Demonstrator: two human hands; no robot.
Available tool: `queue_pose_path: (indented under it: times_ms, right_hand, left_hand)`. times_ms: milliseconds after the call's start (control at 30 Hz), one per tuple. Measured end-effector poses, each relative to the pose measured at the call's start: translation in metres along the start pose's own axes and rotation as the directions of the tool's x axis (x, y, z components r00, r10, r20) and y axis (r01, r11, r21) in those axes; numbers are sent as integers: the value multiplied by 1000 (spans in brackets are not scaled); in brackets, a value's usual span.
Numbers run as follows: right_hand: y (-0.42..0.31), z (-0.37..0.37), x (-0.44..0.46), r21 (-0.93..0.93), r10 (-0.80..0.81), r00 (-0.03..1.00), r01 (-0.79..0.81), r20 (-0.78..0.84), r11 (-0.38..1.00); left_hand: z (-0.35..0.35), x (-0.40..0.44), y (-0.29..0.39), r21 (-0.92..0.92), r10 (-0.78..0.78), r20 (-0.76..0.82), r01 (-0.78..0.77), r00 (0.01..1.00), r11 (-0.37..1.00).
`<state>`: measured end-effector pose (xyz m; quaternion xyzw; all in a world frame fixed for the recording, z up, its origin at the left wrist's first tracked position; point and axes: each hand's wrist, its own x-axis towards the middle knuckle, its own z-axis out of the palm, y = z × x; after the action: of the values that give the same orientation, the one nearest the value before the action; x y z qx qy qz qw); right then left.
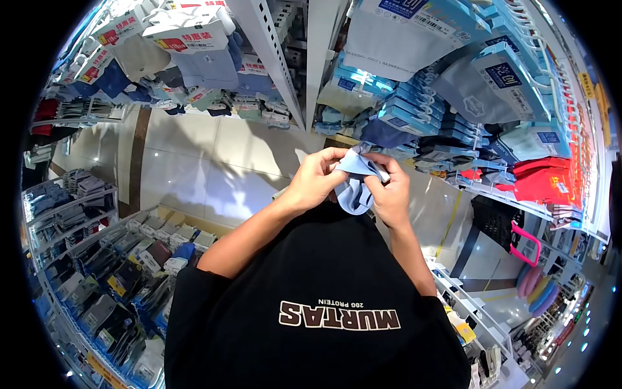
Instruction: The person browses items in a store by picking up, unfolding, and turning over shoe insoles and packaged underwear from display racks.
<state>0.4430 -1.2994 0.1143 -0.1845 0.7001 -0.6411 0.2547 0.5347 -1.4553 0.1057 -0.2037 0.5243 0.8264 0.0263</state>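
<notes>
A light blue piece of folded cloth, a garment point(354, 196), is held up in front of my chest between both hands. My left hand point(317, 179) pinches its left side, thumb and fingers pressed together at the top fold. My right hand point(391, 192) grips the right side, with the thumb on the near face and the fingers behind. By my right fingers a small white piece point(383, 173) shows at the garment's edge. The lower part hangs in a loose loop. What kind of garment it is cannot be made out.
Hooks ahead right carry blue-carded packs point(512, 87) and red packs point(547, 181). Garments with white cards point(188, 39) hang ahead left. A bin of packaged goods point(123, 285) stands at lower left. A black basket with a pink handle point(526, 244) is at right.
</notes>
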Motion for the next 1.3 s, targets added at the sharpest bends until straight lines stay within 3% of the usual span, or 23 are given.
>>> queue_pose_path:
  times_ms: [67,267,333,400,433,533,567,667,767,933,1000,1067,1167,1300]
  right_hand:
    - [2,-4,2,65,45,999,-45,3,997]
    - [-2,-8,2,157,128,983,-148,131,976]
    - [-5,1,-3,254,162,966,-211,200,944]
    - [2,4,-5,101,124,971,-147,204,984]
    - [1,6,-6,42,128,972,-138,198,989]
    - [6,7,-6,162,132,974,-162,184,973]
    - [9,6,-7,144,132,978,-155,159,977]
    - [12,-1,-4,93,121,988,-131,97,987]
    - [3,-2,-7,126,155,985,-164,77,978]
    - [-1,-1,-8,56,62,996,-66,67,996]
    - [0,-1,-8,59,54,996,-58,70,997]
    - [-3,1,-10,133,87,992,-99,95,986]
    - [5,3,-11,255,64,985,-104,159,961]
    - [14,-3,-9,331,72,977,-138,203,933]
  left_hand:
    - [-5,2,-8,-38,25,35,-24,999,999]
    - [-14,-4,1,-214,-80,206,124,975,969]
    - [-13,-2,-2,-164,-20,163,47,986,985]
    - [-3,1,-8,-179,46,106,-26,993,984]
    - [-3,1,-8,-160,29,111,-11,993,987]
    - [-5,-2,-2,-109,-17,98,28,995,994]
    - [-9,2,-10,-100,32,75,-24,997,995]
    - [-22,3,-18,-214,6,29,0,1000,977]
    - [-23,-3,-9,-164,38,59,-28,998,986]
    - [-14,-4,-6,-183,69,21,-64,997,981]
    - [-17,-5,-9,-141,4,51,3,999,990]
    - [-11,-8,-10,-22,11,35,-11,999,1000]
    - [-2,-8,-26,-109,13,143,3,990,994]
    - [1,-8,-28,-105,19,156,-2,988,995]
